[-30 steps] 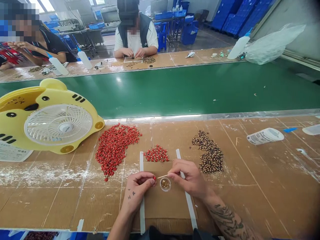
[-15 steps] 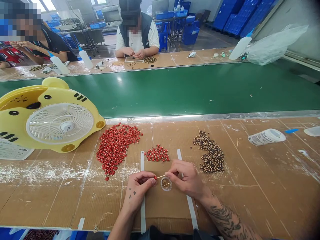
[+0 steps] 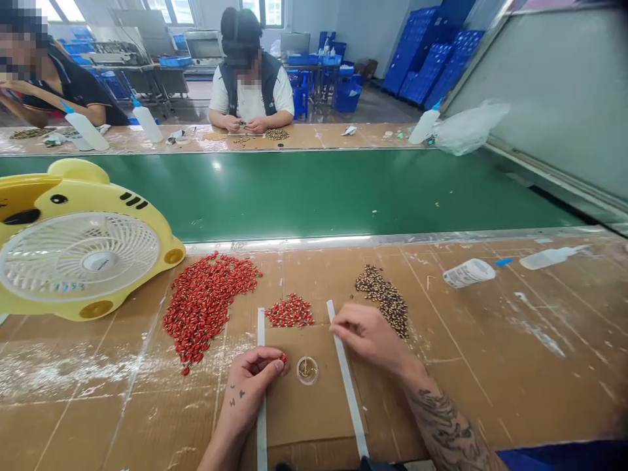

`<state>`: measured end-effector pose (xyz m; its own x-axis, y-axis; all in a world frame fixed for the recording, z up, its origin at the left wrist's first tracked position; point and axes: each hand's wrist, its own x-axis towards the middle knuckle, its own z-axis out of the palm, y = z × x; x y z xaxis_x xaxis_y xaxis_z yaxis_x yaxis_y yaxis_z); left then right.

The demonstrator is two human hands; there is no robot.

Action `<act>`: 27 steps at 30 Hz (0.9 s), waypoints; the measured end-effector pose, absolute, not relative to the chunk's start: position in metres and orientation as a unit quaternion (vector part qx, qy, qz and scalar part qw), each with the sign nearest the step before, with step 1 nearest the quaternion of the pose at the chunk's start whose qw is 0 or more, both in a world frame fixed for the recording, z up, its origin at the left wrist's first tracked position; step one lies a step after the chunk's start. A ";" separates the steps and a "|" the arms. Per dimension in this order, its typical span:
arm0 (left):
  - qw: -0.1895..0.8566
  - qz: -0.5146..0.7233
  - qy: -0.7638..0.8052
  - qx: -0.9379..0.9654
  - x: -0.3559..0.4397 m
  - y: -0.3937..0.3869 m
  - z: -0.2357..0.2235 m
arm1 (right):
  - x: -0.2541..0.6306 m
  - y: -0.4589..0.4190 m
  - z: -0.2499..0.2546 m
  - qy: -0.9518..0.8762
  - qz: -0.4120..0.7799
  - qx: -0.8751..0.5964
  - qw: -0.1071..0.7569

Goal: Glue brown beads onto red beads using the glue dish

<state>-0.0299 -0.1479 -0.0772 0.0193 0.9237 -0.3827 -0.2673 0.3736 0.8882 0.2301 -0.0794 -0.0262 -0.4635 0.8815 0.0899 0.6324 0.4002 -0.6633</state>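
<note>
The left hand (image 3: 250,381) is lifted a little, and its thumb and finger pinch a tiny red bead (image 3: 283,358), which keeps the bead from rolling away. The right hand (image 3: 370,337) is on the other side, with its fingers pressed together, but I cannot tell if they hold anything. Between the hands sits a small round clear cup (image 3: 307,370) with golden liquid in it, so both hands can reach it easily. It stands on a flat brown cardboard sheet (image 3: 314,418), with a long white strip (image 3: 261,340) on one side and another long white strip (image 3: 347,379) on the other, perhaps to mark the work spot. A big heap of red beads (image 3: 206,307), a small heap of red beads (image 3: 289,311) and a heap of dark speckled beads (image 3: 383,302) lie close by, likely to be within easy reach.
</note>
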 end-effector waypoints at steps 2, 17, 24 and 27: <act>0.639 0.463 0.523 0.322 -0.031 -0.147 -0.078 | 0.246 -0.068 -0.025 -0.792 0.223 -0.524 0.221; 0.608 0.449 0.551 0.354 -0.030 -0.147 -0.073 | 0.270 -0.034 -0.039 -0.829 0.160 -0.516 0.143; 0.522 0.510 0.539 0.421 -0.023 -0.151 -0.067 | 0.228 -0.074 -0.038 -0.708 0.406 -0.489 0.309; 0.462 0.540 0.533 0.459 -0.020 -0.155 -0.063 | 0.202 -0.092 -0.037 -0.660 0.489 -0.451 0.349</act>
